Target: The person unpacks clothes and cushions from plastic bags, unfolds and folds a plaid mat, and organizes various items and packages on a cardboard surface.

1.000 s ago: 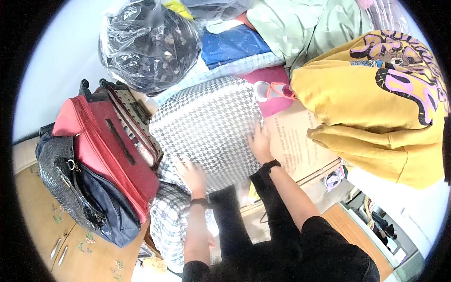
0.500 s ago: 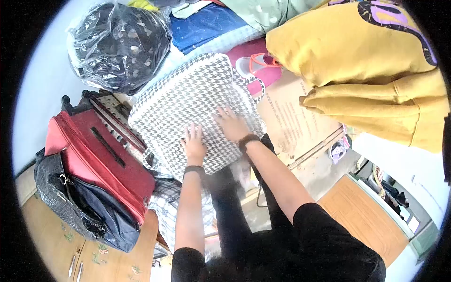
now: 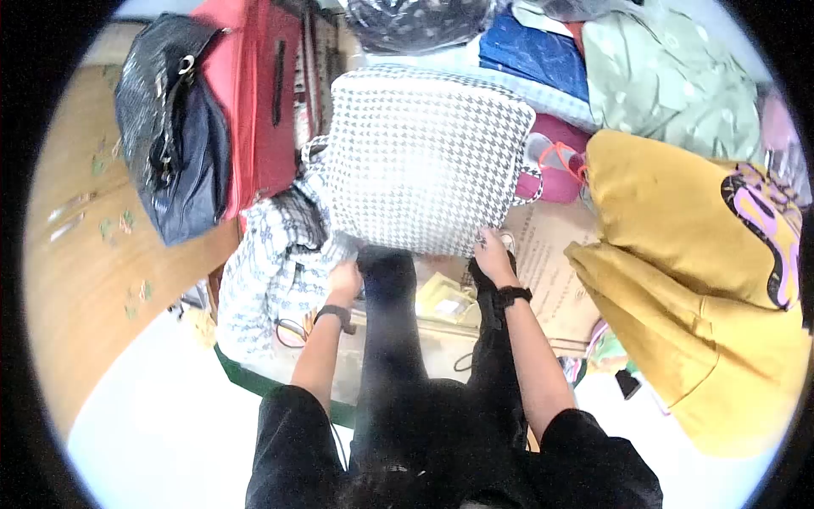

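Note:
A white storage bag with a black houndstooth pattern (image 3: 424, 161) lies in front of my legs, its top bulging and its strap handles showing at both sides. My left hand (image 3: 343, 278) is closed at the bag's near left corner, with the fingertips partly hidden. At the near right corner, my right hand (image 3: 492, 254) has its fingers curled round the bag's edge. Dark bands circle both wrists. Beside my left hand lies a bunched patterned cloth (image 3: 263, 271).
A red suitcase (image 3: 264, 110) with a black handbag (image 3: 174, 136) against it stands left. A yellow hoodie (image 3: 670, 254) lies over cardboard (image 3: 551, 271) at right. Behind are a blue package (image 3: 534, 55) and light green fabric (image 3: 670, 76). A yellow packet (image 3: 447, 299) shows between my legs.
My hands have moved from lying flat on the bag's top to its near corners, where they are closed. The camera view has turned, so the surroundings appear rotated.

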Available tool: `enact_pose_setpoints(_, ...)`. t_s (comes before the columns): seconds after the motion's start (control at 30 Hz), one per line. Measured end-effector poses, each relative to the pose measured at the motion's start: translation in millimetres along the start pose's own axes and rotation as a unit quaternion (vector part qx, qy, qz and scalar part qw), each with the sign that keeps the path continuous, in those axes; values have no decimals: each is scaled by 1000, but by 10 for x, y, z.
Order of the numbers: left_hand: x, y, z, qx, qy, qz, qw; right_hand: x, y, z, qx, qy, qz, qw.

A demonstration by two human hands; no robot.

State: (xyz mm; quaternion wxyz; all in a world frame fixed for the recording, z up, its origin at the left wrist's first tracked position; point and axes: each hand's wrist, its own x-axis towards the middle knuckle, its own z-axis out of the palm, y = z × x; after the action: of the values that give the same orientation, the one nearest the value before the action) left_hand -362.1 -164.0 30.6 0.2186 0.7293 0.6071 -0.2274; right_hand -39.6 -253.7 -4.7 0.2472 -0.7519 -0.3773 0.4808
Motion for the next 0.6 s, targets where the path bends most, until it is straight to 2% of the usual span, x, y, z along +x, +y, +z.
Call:
enact_pose_setpoints(0.03, -321, -421, 533, 82, -126, -9, 989, -183, 105, -38, -1, 7, 2, 1000)
enact_pose_setpoints(0.07, -782, -610, 841, 45, -194, -37, 979, -394, -7, -233, -23, -20, -2, 1000)
enact_pose_setpoints(0.1, -1158, -604, 1060, 31, -287, -106, 952, -471, 306, -215, -5, -25, -50, 998)
enact_pose_setpoints(0.13, -1581, -526, 1170, 44, -302, -57, 951, -525, 444, -279, -42, -51, -48, 997)
enact_pose_setpoints(0.17, -2013, -474, 1376, -65, -272, -61, 958, -629, 375, -418, -57, -86, 12, 995)
enact_pose_setpoints(0.2, -2349, -173, 1302, -101, -309, -142, 935, -669, 452, -479, -70, -105, 35, 991)
enact_pose_setpoints(0.23, -2687, -144, 1623, -204, -282, -134, 928, -738, 525, -544, -86, -124, 61, 987)
enact_pose_setpoints(0.3, -3025, 307, 1354, -301, -304, -201, 881, -697, 407, -624, -140, -151, 57, 977)
enact_pose_setpoints(0.33, -3188, 333, 1591, -351, -292, -218, 863, -674, 311, -622, -183, -168, 64, 967)
enact_pose_setpoints(0.37, -3376, 333, 2026, -400, -280, -233, 841, -632, 182, -610, -196, -181, 50, 962)
enact_pose_setpoints(0.4, -3540, 310, 2441, -372, -233, -141, 887, -559, 28, -583, -200, -190, 21, 961)
enact_pose_setpoints(0.43, -3602, 405, 2422, -387, -225, -151, 881, -508, -77, -539, -204, -198, -7, 959)
enact_pose_setpoints(0.47, -3592, 513, 2288, -435, -210, -209, 850, -420, 20, -425, -184, -176, -83, 964)
enact_pose_setpoints(0.5, -3575, 611, 2201, -479, -194, -267, 813, -357, -114, -368, -194, -187, -96, 958)
enact_pose_setpoints(0.53, -3554, 715, 2193, -428, -146, -284, 846, -306, -335, -316, -243, -203, -106, 942)
enact_pose_setpoints(0.57, -3564, 762, 2276, -440, -139, -294, 837, -257, -471, -229, -292, -218, -118, 924)
enact_pose_setpoints(0.6, -3551, 777, 2349, -457, -109, -285, 836, -160, -316, -71, -281, -203, -169, 923)
